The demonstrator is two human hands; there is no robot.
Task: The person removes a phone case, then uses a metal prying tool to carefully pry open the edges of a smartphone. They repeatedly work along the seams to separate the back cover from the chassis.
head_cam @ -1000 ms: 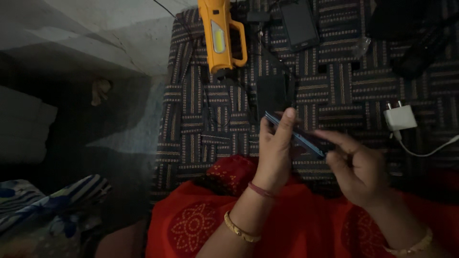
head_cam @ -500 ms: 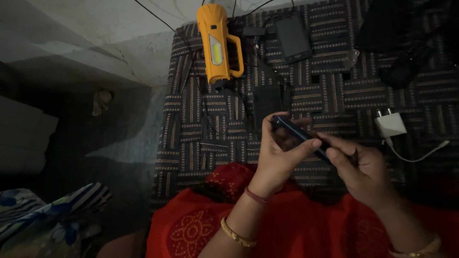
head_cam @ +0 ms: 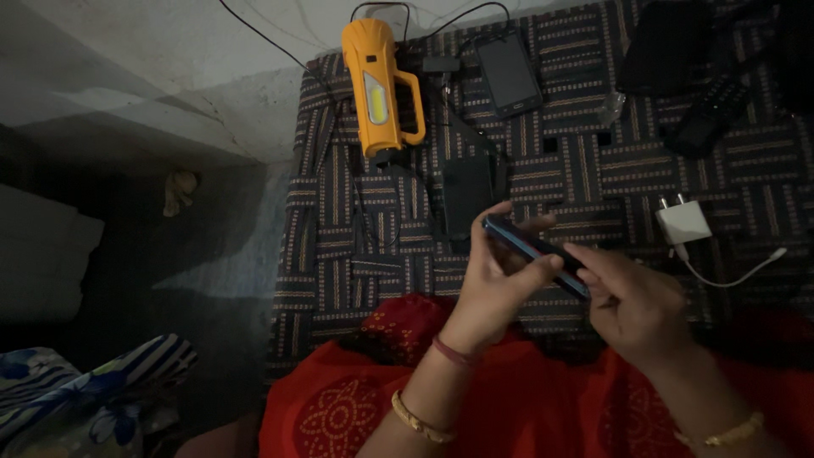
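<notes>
Blue-edged phone (head_cam: 532,253) is gripped on edge by the left hand (head_cam: 496,280) and right hand (head_cam: 632,301), apparently being prised open, calling for careful fingertip pressure.

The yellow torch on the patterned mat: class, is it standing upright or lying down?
Lying down. The yellow torch rests lengthwise on the patterned mat, side panel and handle loop showing, with a cable running beside it.
</notes>
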